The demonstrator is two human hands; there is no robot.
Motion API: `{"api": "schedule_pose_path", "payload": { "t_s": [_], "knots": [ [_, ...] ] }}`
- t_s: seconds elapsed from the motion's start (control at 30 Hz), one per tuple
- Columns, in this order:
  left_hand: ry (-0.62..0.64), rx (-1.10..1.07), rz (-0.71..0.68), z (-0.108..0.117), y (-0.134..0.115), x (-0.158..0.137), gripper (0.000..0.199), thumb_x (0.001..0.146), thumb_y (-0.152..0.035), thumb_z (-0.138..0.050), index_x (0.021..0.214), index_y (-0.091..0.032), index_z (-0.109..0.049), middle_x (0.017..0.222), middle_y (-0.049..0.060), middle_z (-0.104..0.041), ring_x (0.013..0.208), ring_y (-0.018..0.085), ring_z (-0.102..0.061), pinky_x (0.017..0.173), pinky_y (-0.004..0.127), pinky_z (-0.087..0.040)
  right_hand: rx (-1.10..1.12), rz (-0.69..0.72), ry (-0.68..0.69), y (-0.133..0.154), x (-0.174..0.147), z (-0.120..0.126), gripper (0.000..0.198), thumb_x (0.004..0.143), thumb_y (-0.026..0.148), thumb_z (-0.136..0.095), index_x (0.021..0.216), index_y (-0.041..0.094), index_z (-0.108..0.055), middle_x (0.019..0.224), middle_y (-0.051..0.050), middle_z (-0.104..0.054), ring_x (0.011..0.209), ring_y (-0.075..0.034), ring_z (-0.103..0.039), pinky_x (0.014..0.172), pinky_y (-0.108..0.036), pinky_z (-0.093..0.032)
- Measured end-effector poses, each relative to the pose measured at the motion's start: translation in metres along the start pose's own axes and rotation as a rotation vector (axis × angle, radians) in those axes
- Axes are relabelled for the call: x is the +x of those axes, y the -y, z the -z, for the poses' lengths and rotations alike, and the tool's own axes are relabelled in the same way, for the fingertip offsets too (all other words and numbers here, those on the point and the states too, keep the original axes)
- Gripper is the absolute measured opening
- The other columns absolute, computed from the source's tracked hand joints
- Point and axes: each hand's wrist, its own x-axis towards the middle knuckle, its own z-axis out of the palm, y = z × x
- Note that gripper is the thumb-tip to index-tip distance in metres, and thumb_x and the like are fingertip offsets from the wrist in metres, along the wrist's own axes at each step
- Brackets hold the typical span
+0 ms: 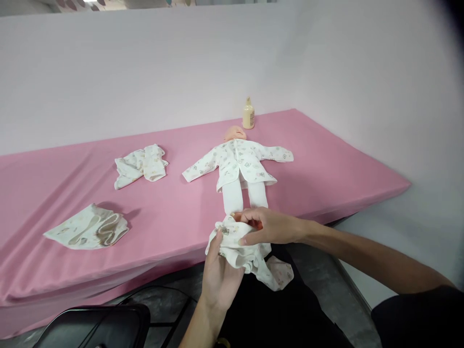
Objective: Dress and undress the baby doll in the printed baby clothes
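Observation:
A baby doll point(235, 134) lies on its back, wearing a white printed jacket point(237, 162) and plain white leggings point(232, 195). At its feet, over the near table edge, both hands hold a bunched white printed baby garment, apparently trousers point(237, 249). My left hand point(220, 278) supports it from below, thumb on top of the cloth. My right hand point(268, 226) is closed at its upper edge, beside the doll's lower legs, with its thumb on the fabric. An orange-toned patch shows behind the right fingers; the feet are mostly hidden. One end of the garment hangs down to the right.
A pink-covered table point(174, 208) runs along a pale wall. A cream pump bottle point(248, 115) stands behind the doll's head. Left lie a folded printed garment point(143, 164) and a folded printed cloth point(89, 227). A black chair point(97, 326) stands at the lower left.

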Motion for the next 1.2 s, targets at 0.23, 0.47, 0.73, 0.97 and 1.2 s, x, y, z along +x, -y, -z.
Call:
{"api": "schedule_pose_path", "payload": {
  "t_s": [0.23, 0.47, 0.73, 0.97, 1.2],
  "knots": [
    [-0.021, 0.043, 0.007, 0.000, -0.005, 0.002, 0.040, 0.098, -0.035, -0.060, 0.133, -0.016, -0.064, 0.111, 0.008, -0.074, 0.094, 0.019, -0.073, 0.099, 0.034, -0.054, 0.060, -0.103, -0.076, 0.009, -0.017, -0.004, 0.025, 0.086, 0.034, -0.073, 0.102, 0.019, -0.060, 0.089, 0.001, -0.060, 0.070, -0.011, -0.051, 0.059, -0.022, -0.039],
    [0.009, -0.064, 0.031, -0.006, -0.013, 0.002, 0.048, 0.102, -0.034, -0.049, 0.146, -0.016, -0.054, 0.127, 0.011, -0.070, 0.113, 0.022, -0.069, 0.109, 0.035, -0.047, 0.169, -0.208, -0.233, 0.003, -0.023, -0.004, 0.035, 0.082, 0.037, -0.077, 0.102, 0.017, -0.056, 0.087, 0.001, -0.058, 0.072, -0.011, -0.053, 0.059, -0.022, -0.041],
    [0.066, -0.074, 0.011, -0.003, -0.013, 0.001, 0.048, 0.102, -0.031, -0.048, 0.148, -0.019, -0.052, 0.134, 0.011, -0.066, 0.125, 0.025, -0.063, 0.115, 0.042, -0.044, -0.179, -0.284, -0.090, 0.005, -0.017, 0.001, 0.040, 0.074, 0.047, -0.082, 0.093, 0.016, -0.064, 0.083, 0.000, -0.064, 0.072, -0.014, -0.057, 0.058, -0.024, -0.040],
    [0.152, -0.067, -0.025, -0.004, -0.010, 0.000, 0.054, 0.103, -0.036, -0.044, 0.154, -0.019, -0.047, 0.146, 0.013, -0.058, 0.139, 0.028, -0.052, 0.124, 0.046, -0.032, -0.010, -0.121, -0.216, 0.001, -0.007, 0.007, 0.009, 0.081, 0.023, -0.062, 0.074, 0.018, -0.058, 0.069, 0.002, -0.058, 0.060, -0.011, -0.050, 0.053, -0.024, -0.035],
    [0.172, -0.053, -0.074, -0.005, -0.007, -0.003, 0.055, 0.102, -0.033, -0.045, 0.155, -0.018, -0.045, 0.151, 0.013, -0.053, 0.144, 0.028, -0.047, 0.125, 0.046, -0.030, 0.430, -0.064, -0.381, -0.010, 0.000, -0.003, 0.009, 0.075, 0.019, -0.063, 0.077, 0.018, -0.054, 0.070, 0.003, -0.054, 0.060, -0.010, -0.047, 0.053, -0.023, -0.035]
  ]
}}
